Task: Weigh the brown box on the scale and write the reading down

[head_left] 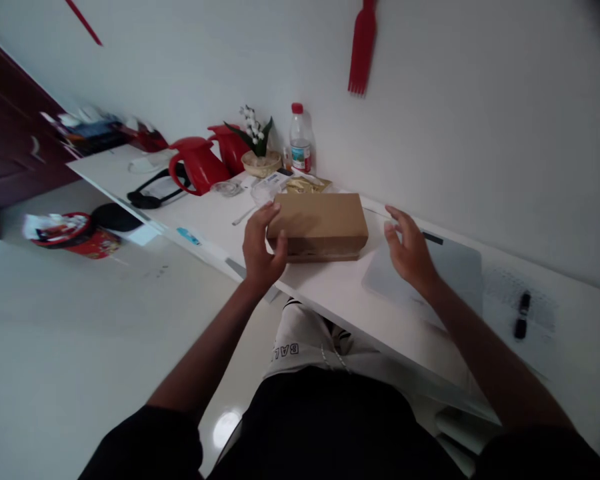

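Brown cardboard box (pixel 321 225) lying flat and closed on the white surface (pixel 330 293), at centre of view, just at 6 o'clock of a crinkled gold packet (pixel 306 185). Left hand (pixel 263 245) curled against the box's left end, thumb and fingers (pixel 270 212) touching the cardboard but not fully clamped. Right hand (pixel 409 250) open, fingers spread, hovering at 3 o'clock of the box and just apart from it, above a grey laptop (pixel 445 273). At 11 o'clock of the box: two red kettles (pixel 200 163), a small basket of white flowers (pixel 260 157), a red-capped water bottle (pixel 301 141), a glass dish (pixel 227 189). At 3 o'clock, far along the surface, a small black object (pixel 521 313), too blurred to name. Red comb-like ornament (pixel 363 47) hanging on the wall at 12 o'clock. To handle the box well, probably best to press both palms evenly on opposite ends, keep it level, and lift straight up, clear of the packet behind and the laptop beside; a one-sided grip likely to tip it.
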### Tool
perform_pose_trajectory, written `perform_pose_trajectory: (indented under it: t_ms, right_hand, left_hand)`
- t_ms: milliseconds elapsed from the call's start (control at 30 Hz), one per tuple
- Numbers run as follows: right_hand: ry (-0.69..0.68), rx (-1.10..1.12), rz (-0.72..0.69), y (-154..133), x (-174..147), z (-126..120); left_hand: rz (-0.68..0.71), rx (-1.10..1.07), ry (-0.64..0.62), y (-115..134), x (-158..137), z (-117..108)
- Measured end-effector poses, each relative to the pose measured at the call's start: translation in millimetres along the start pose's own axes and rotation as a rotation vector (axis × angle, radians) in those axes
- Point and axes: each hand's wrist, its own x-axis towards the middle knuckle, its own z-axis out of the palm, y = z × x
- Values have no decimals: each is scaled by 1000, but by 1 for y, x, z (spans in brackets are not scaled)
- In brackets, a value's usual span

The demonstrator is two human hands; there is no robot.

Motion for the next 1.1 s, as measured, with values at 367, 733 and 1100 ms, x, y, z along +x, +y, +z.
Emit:
perform_pose_trajectory:
  t_ms: [367,733,1100]
  right_hand:
    - [-325,-328,60,4,-59,-107]
    - [-345,-546,432,42,-155,-178]
    - [-148,-689,749,105,-175,-227]
  left_hand:
    - [748,-348,-407,129,23,73]
    - [1219,-760,-581,242,-17,163]
    - [1173,-523,-798,308,-85,213]
